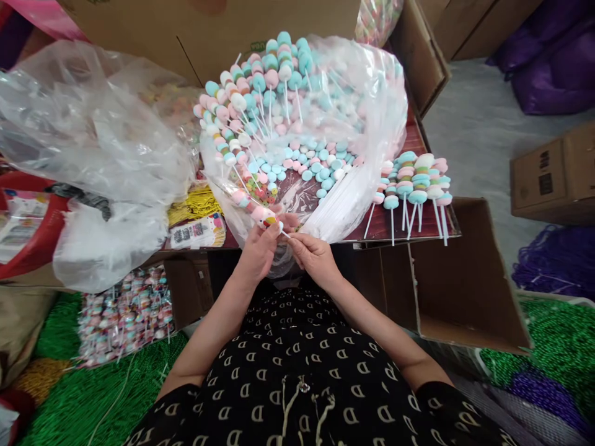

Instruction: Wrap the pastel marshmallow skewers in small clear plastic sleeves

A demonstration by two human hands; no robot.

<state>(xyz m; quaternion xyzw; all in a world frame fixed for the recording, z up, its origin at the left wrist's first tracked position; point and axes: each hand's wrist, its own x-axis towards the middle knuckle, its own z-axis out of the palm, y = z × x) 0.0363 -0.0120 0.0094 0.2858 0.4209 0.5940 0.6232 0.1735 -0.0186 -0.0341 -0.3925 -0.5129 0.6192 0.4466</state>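
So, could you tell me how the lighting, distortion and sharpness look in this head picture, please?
In the head view, light is soft and even, with faint shadows; glare streaks the plastic bag; the wide lens bows the cardboard box near the edge; the left hand and right hand look sharp.

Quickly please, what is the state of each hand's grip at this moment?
Left hand: closed, holding a candy stick.
Right hand: closed, pinching the same candy stick.
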